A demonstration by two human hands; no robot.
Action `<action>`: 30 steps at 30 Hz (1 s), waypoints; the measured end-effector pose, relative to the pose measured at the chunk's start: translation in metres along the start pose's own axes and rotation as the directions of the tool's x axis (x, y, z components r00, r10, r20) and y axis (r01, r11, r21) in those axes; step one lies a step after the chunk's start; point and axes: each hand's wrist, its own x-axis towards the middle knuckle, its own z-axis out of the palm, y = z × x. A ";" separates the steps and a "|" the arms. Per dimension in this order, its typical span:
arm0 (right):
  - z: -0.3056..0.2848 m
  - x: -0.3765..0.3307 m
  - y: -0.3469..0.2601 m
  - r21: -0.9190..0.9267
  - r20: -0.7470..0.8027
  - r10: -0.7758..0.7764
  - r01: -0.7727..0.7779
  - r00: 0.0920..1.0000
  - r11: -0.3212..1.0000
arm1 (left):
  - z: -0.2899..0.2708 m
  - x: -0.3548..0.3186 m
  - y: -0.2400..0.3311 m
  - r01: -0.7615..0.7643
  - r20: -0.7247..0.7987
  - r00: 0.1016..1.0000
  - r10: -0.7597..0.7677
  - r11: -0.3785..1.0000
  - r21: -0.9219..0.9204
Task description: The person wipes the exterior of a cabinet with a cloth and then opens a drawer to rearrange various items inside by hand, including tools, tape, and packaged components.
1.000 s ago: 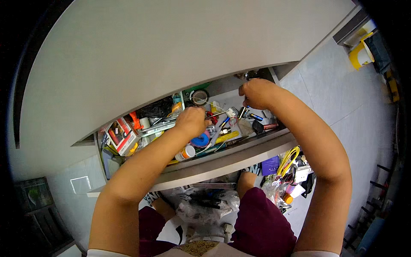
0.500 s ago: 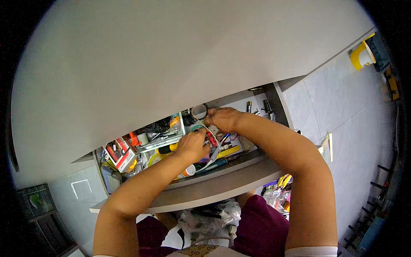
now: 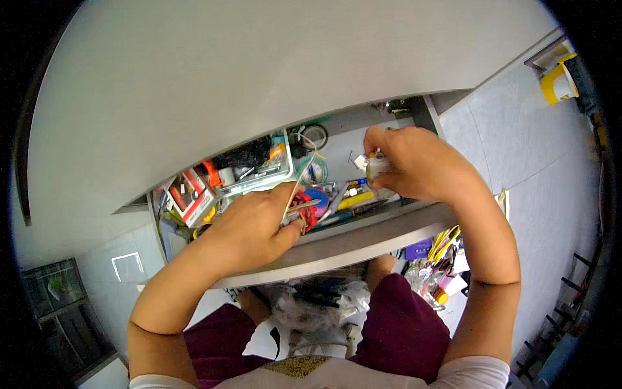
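Over the open drawer (image 3: pixel 311 254), my left hand (image 3: pixel 259 223) is closed round a red bundle (image 3: pixel 307 211) with thin metal pieces and a pale cord (image 3: pixel 313 150) trailing from it. What exactly makes up the bundle cannot be told. Toward the drawer's right side, my right hand (image 3: pixel 418 162) pinches a small clear, yellowish object (image 3: pixel 374 167), its kind partly hidden by the fingers. Between the hands lie a yellow-handled tool (image 3: pixel 356 199), several pens and small metal parts. A dark tape roll (image 3: pixel 315 135) rests at the back.
A clear tray (image 3: pixel 258 184) of black plastic and small parts fills the drawer's left half, beside a red and white box (image 3: pixel 188 197). The cabinet top (image 3: pixel 278 71) overhangs the back. Loose items, including yellow cable (image 3: pixel 443 242), lie below right. A plastic bag (image 3: pixel 324 298) hangs between my knees.
My right hand has moved right and lifted a small clear object. My left hand has come nearer with the red bundle and cord. More of the drawer's middle shows.
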 end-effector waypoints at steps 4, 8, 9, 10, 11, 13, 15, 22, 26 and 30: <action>0.000 -0.090 -0.021 0.647 -0.422 0.064 0.251 0.905 0.720 | -0.017 -0.056 0.047 -0.014 0.023 1.000 0.017 0.995 -0.095; 0.022 -0.129 -0.023 0.760 -0.065 -0.371 0.287 0.926 0.583 | 0.005 -0.098 0.072 -0.011 0.284 0.956 0.077 0.974 -0.227; 0.032 -0.128 -0.027 0.745 0.080 -0.427 0.231 0.901 0.626 | 0.025 -0.099 0.068 -0.049 0.374 0.917 0.141 0.968 -0.246; 0.046 -0.122 -0.033 0.721 0.227 -0.472 0.178 0.852 0.670 | 0.047 -0.099 0.065 0.004 0.472 0.875 0.105 0.975 -0.224; 0.068 -0.117 -0.032 0.724 0.327 -0.454 0.089 0.829 0.684 | 0.065 -0.084 0.064 0.067 0.607 0.793 0.055 0.982 -0.178; 0.124 -0.098 -0.029 0.700 0.457 -0.412 -0.032 0.789 0.714 | 0.147 -0.082 0.029 0.127 0.609 0.793 0.009 0.976 -0.179; 0.187 -0.084 -0.016 0.636 0.481 -0.312 -0.082 0.819 0.767 | 0.203 -0.071 0.003 0.214 0.622 0.777 -0.095 0.970 -0.119; 0.318 -0.056 0.016 0.262 0.543 0.085 -0.265 0.835 0.928 | 0.364 -0.066 -0.096 0.317 0.428 0.865 -0.261 0.947 -0.062; 0.348 -0.065 0.022 0.176 0.437 0.039 -0.128 0.899 0.976 | 0.347 -0.048 -0.079 0.283 0.379 0.891 -0.250 0.959 -0.031; 0.323 -0.055 0.018 0.121 0.596 0.032 -0.129 0.803 0.984 | 0.337 -0.064 -0.053 0.221 0.239 0.935 -0.264 0.956 0.193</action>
